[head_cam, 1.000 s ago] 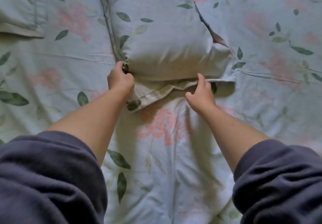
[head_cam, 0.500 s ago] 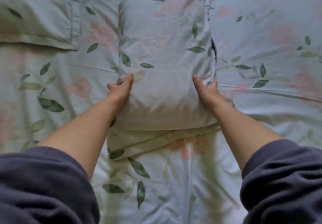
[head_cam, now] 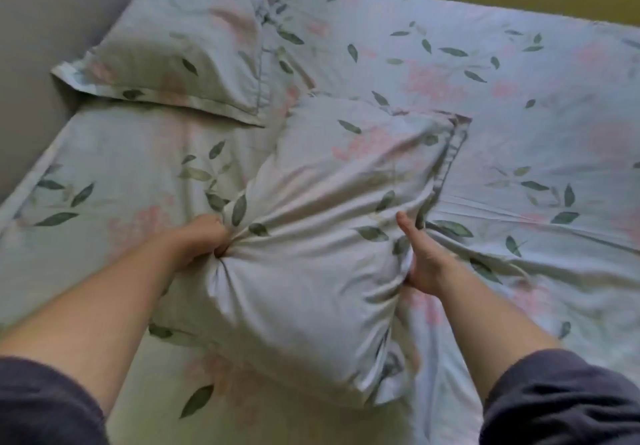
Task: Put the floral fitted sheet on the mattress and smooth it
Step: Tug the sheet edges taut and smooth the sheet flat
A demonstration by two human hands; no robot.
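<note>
Change: pillow (head_cam: 311, 236), lying flat a moment ago, now lifted.
Left hand (head_cam: 204, 236): clenched in its left side.
Right hand (head_cam: 420, 264): grasping its right side.
Sheet (head_cam: 519, 98): stretched out under the pillow, creased at right; smoothing remains.

Lone head-worn wide-angle camera is looking forward and down from the bed's near side, sitting close over both forearms, with left hand (head_cam: 204, 236), right hand (head_cam: 426, 266) and near pillow (head_cam: 329, 223) filling mid-frame and the floral fitted sheet (head_cam: 519, 115) running out to the far pillow (head_cam: 180, 46).
</note>
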